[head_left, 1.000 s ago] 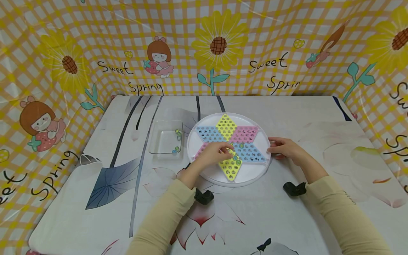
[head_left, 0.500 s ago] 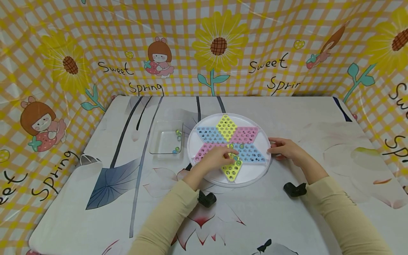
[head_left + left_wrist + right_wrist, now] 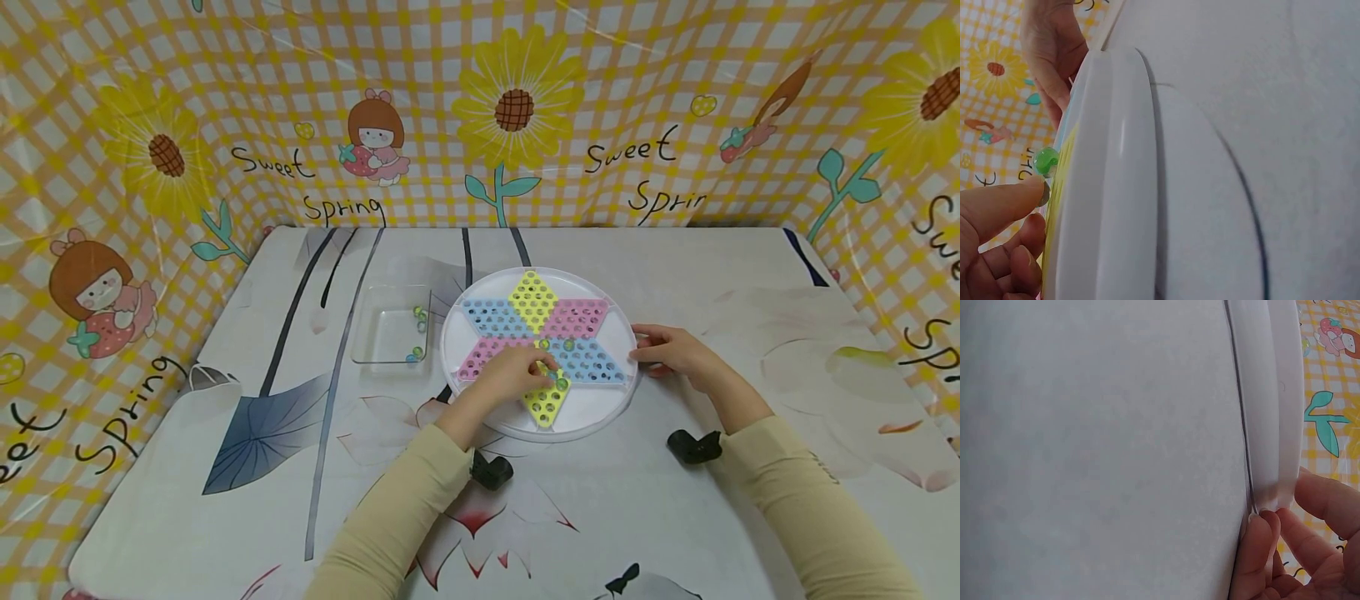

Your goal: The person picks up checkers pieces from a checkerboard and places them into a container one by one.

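Note:
In the head view a round white Chinese checkers board [image 3: 480, 408] carries a star of yellow, pink and blue points. My left hand [image 3: 513, 373] reaches over its near side, thumb and fingertips at a marble [image 3: 1044, 195] partly hidden by the thumb. Just beyond that thumb a green marble [image 3: 1046, 161] sits on the yellow point [image 3: 545, 408]. Two more marbles, one on blue [image 3: 568, 343] and one near the centre [image 3: 544, 343], rest farther in. My right hand [image 3: 675, 350] grips the right rim [image 3: 1288, 425], thumb on one side and fingers on the other.
Left of the board stands a clear plastic box [image 3: 390, 361] with several marbles [image 3: 418, 312] along its right side. A patterned white cloth [image 3: 187, 533] covers the table, and a yellow checked cloth [image 3: 420, 50] hangs behind it.
My left hand has shifted slightly right and toward me over the board, its fingertips coming down among the marbles on the yellow point. The right hand stays at the rim.

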